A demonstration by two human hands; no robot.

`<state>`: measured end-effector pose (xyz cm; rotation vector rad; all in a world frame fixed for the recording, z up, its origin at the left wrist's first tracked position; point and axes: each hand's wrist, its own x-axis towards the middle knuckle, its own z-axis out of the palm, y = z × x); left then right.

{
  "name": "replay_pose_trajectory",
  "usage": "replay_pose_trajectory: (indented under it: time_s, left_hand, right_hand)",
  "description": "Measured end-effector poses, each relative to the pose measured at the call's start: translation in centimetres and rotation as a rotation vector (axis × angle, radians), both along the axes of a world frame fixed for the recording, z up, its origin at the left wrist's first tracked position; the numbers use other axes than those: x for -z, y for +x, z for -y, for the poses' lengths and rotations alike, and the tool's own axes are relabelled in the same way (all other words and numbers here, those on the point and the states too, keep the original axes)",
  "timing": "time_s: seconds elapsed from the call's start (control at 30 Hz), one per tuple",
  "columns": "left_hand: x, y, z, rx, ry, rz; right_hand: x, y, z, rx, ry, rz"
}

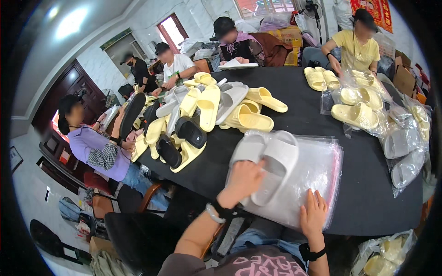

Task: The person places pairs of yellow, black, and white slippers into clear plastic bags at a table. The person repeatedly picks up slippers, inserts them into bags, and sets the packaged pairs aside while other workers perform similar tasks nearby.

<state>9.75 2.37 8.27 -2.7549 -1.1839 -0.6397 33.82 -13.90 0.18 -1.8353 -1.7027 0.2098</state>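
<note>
A pair of light grey slippers lies on a stack of clear plastic bags at the near edge of the table. My left hand is closed on the slippers, its fingers curled over the inner edges where the two meet; part of the left slipper is hidden under it. On the right, my right hand rests with its fingers spread on the bags' lower corner, holding nothing.
A heap of yellow, grey and black slippers fills the left of the black table. Bagged slippers lie to the right, and a bag of yellow slippers sits low at right. Several co-workers are around the table.
</note>
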Motion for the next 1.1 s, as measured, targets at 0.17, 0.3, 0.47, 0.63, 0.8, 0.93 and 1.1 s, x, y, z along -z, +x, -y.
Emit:
replay_pose_trajectory:
  time_s: [0.17,0.3,0.47,0.63,0.8,0.93,1.1]
  left_hand:
    - [-3.0,-12.6,-6.7,-0.331,-0.030,0.047]
    - [-6.8,-21.6,-13.8,-0.545,-0.129,0.235]
    - [-10.6,-28.4,-25.2,-0.813,-0.396,0.467]
    - [-5.7,-31.9,-27.1,-0.384,-0.183,0.726]
    - [0.1,-16.0,-15.0,-0.108,-0.190,0.465]
    - [1.7,-8.0,-4.7,0.112,-0.225,0.052]
    - [3.6,-4.2,-6.3,0.031,-0.059,-0.274]
  right_hand:
    - [0.3,-0.1,0.0,-0.018,0.025,0.078]
    - [0.1,-0.3,-0.1,0.005,0.018,0.097]
    - [-0.5,-0.6,0.0,0.059,0.037,0.138]
    - [-0.3,-1.0,-0.5,0.044,0.041,0.144]
    - [-0.3,-0.7,-0.2,0.054,0.019,0.190]
    - [-0.3,-1.0,-0.4,0.027,0.037,0.222]
    - [-0.3,-1.1,-0.3,0.050,0.043,0.263]
